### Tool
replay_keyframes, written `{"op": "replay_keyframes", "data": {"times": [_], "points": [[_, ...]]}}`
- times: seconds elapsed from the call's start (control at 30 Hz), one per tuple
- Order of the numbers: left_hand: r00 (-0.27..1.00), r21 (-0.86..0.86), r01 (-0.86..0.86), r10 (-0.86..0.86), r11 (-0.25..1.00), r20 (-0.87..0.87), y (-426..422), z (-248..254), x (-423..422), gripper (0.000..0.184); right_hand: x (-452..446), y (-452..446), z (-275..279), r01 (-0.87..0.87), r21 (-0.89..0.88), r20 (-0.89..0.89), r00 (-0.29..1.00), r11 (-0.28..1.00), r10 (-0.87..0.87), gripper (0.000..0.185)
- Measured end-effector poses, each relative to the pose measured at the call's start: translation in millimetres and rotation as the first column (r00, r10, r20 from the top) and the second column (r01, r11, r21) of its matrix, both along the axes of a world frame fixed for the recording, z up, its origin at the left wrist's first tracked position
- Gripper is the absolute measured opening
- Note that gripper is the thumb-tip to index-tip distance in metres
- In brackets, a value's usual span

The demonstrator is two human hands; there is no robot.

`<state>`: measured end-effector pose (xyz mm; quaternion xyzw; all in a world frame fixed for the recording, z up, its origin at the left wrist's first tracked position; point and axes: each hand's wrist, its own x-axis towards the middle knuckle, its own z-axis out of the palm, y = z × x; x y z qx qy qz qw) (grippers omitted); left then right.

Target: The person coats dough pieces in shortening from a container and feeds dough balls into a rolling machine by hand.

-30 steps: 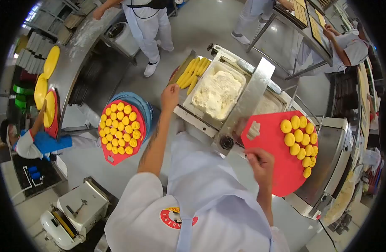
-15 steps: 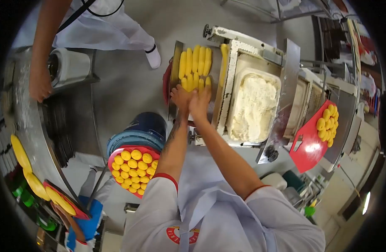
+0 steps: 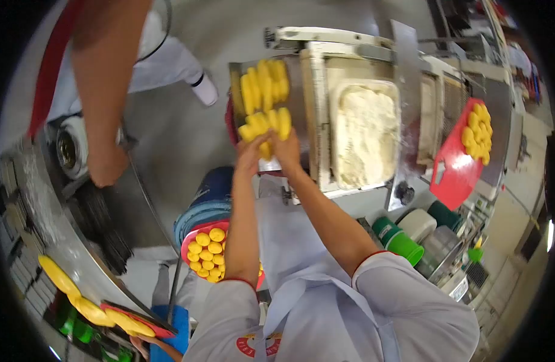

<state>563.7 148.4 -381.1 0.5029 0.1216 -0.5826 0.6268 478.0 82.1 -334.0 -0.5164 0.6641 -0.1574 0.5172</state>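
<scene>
Both hands are at the near end of a metal tray point(image 3: 296, 90) that carries several long yellow dough pieces point(image 3: 265, 84). My left hand point(image 3: 249, 155) and my right hand point(image 3: 286, 151) close around some of the nearer yellow dough pieces point(image 3: 264, 127), one hand on each side. Behind these, the farther row lies upright on the tray. To the right of the tray, a white tub point(image 3: 366, 136) of pale, floury dough rests in the machine's frame point(image 3: 316, 120).
A red board point(image 3: 455, 175) with round yellow dough pieces is at the right; another point(image 3: 208, 250) sits on a blue bin point(image 3: 199, 217). A co-worker's arm point(image 3: 105, 90) hangs at the upper left. Green containers point(image 3: 404, 246) stand at the lower right.
Both hands have come together at the tray and now grip the nearer dough pieces, which have bunched up and shifted. The co-worker's arm at the upper left is nearer.
</scene>
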Motion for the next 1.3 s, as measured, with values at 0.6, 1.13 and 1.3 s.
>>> {"op": "replay_keyframes", "data": {"times": [0.6, 1.13, 1.3], "points": [[0.588, -0.231, 0.588, -0.214, 0.775, 0.780, -135, 342, -133, 0.091, -193, -140, 279, 0.110, -0.206, 0.715, 0.696, 0.972, 0.073, 0.045], [-0.091, 0.531, 0.378, -0.540, 0.758, 0.837, -108, 290, -164, 0.054, -267, -160, 217, -0.616, -0.468, -0.220, 0.776, 0.634, 0.591, 0.042], [-0.230, 0.334, 0.248, -0.280, 0.909, 0.932, -121, 262, -169, 0.042, -244, -167, 233, -0.611, -0.605, -0.331, 0.776, 0.511, 0.537, 0.038]]}}
